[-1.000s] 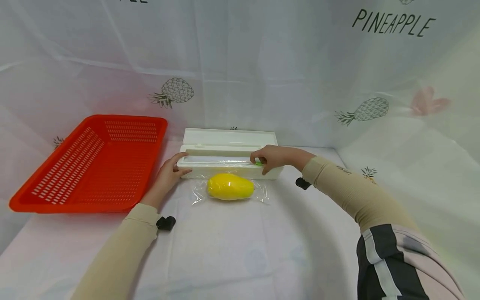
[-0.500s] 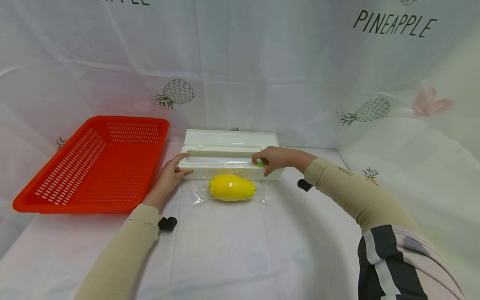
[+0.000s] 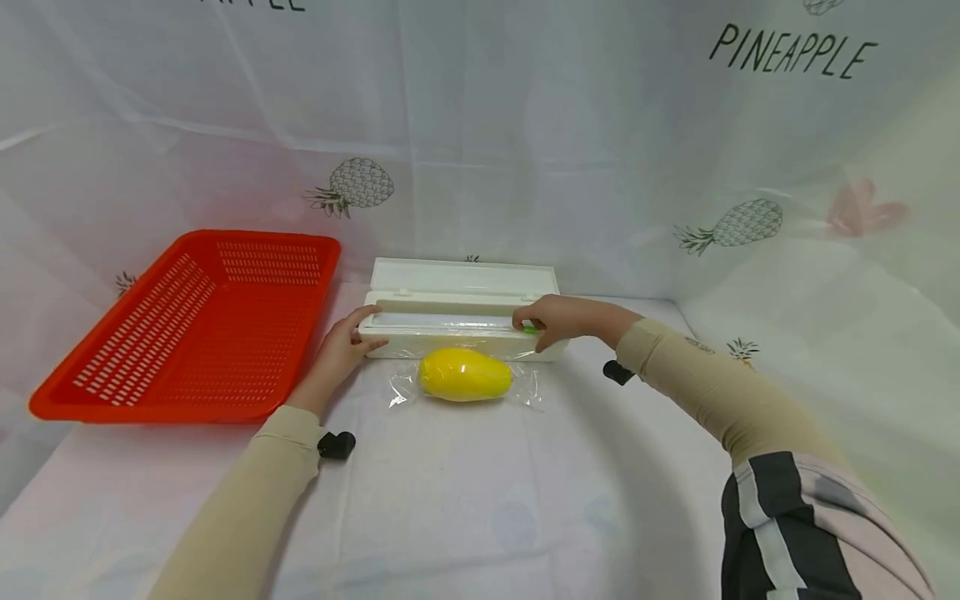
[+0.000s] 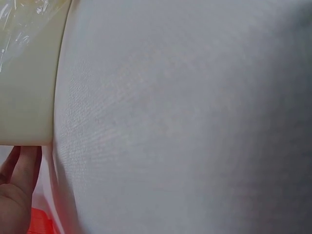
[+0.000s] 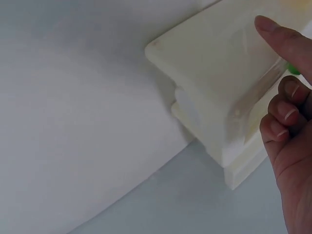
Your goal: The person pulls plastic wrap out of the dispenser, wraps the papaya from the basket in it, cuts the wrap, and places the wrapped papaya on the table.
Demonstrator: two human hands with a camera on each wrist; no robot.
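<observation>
A red basket [image 3: 202, 321] sat left on the bench [image 3: 480, 500]. The left hand [image 3: 335, 354], grip spread, steadied the white box [image 3: 461, 312]. A mango [image 3: 465, 374] lay on film just before it. The right hand [image 3: 551, 319] pinched a green slider [image 3: 529, 330].

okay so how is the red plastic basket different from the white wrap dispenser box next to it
The red slotted plastic basket is wide, perforated and untouched; the white plastic wrap dispenser box is narrower, solid-walled, its lid open, steadied by the left hand while the right hand pinches its green slider. Both are rectangular, on the cloth-covered table.
</observation>
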